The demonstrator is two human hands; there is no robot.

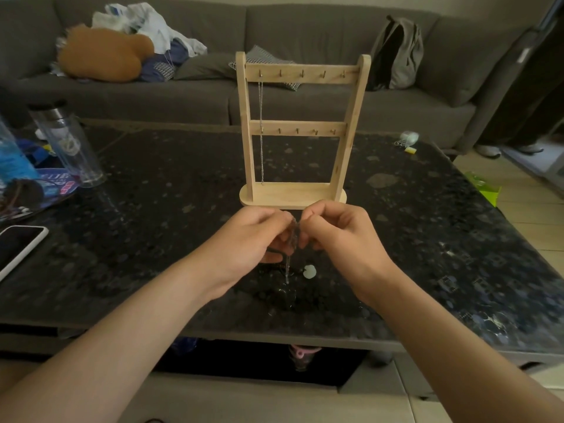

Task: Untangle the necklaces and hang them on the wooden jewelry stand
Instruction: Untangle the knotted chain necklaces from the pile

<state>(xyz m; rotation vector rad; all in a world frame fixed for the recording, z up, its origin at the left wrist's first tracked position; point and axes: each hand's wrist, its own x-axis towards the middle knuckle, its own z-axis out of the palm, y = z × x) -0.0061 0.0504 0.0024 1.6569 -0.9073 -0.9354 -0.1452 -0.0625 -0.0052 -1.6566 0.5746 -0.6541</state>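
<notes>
Both forearms reach out from the bottom edge and meet over the dark speckled desk (427,239). My left hand (244,239) and right hand (341,236) sit close together, fingertips of each pinched shut on a small tangle of necklaces (293,236) held between them. One thin chain end drops straight down from the bundle toward the desk, and a dark cord loops out under my left hand. Just beneath, a small pale pendant (309,271) lies on the desk beside more dark cord. Off to my left, a phone (18,247) lies flat near the desk's edge, and farther back a clear bottle (68,145) stands. Just beyond my hands, the wooden stand (294,195) stands upright on its oval base, with two rails of small hooks. One silver chain (261,132) already hangs from the leftmost top hook, reaching nearly to the base. Behind the desk, a grey sofa (305,32) holds a brown cushion (103,56), heaped clothes and a grey backpack (396,53).
</notes>
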